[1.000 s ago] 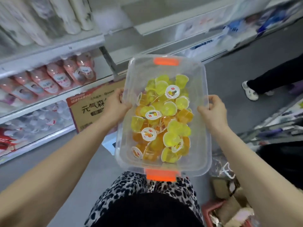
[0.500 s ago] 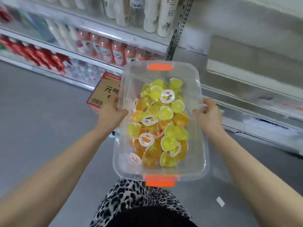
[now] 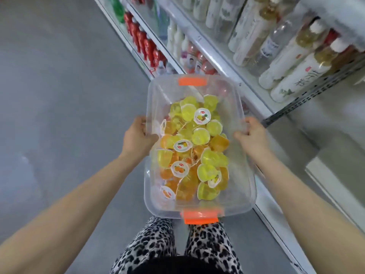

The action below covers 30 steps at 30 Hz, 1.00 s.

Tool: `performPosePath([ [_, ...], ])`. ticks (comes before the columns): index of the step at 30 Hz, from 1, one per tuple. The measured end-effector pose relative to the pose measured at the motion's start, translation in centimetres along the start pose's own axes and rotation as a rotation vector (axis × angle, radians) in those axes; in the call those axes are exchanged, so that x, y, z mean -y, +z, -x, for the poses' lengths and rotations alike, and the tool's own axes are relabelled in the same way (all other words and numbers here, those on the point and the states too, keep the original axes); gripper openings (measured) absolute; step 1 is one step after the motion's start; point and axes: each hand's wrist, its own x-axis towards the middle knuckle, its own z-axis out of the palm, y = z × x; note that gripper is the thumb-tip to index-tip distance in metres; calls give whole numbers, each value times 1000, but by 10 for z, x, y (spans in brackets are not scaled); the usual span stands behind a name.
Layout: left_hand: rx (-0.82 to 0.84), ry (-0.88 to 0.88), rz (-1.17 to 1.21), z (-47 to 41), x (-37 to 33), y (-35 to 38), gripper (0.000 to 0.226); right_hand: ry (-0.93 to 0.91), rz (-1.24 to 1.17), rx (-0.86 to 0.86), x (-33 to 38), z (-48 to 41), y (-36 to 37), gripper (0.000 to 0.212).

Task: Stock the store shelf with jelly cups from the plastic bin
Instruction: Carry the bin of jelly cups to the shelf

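Observation:
I carry a clear plastic bin point(image 3: 246, 186) with orange clips at both ends, held out in front of my waist above the floor. Several yellow and orange jelly cups point(image 3: 194, 151) with white printed lids lie piled inside it. My left hand point(image 3: 138, 136) grips the bin's left long rim and my right hand point(image 3: 251, 134) grips the right long rim. The store shelf point(image 3: 221, 54) runs along the right side, just past the bin's far right corner.
Bottled drinks point(image 3: 280, 48) fill the upper shelves at right; red bottles point(image 3: 144, 44) and pink-labelled ones stand lower down. A bare white shelf section point(image 3: 335, 155) lies at the right. Grey floor point(image 3: 59, 95) spreads to the left. My leopard-print trousers point(image 3: 177, 246) show below the bin.
The view has swung left: the shelves now run along the right and open floor fills the left. The cardboard box is out of sight. Both hands keep their grip on the bin.

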Motion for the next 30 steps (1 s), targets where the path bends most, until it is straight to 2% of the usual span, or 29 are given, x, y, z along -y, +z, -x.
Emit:
performPosePath([
  [9, -321, -213, 135, 3, -6, 46, 45, -254, 232, 223, 30, -114, 8, 36],
  [13, -413, -269, 158, 7, -12, 59, 49, -364, 279, 285, 47, -142, 11, 42],
  [16, -458, -323, 177, 13, -16, 65, 50, -400, 290, 321, 55, -152, 16, 39],
  [23, -462, -366, 185, 16, -19, 66, 46, -402, 278, 339, 60, -150, 19, 21],
  [30, -368, -342, 58, 18, -24, 58, 48, -451, 415, 329, 66, -139, 13, 32],
])
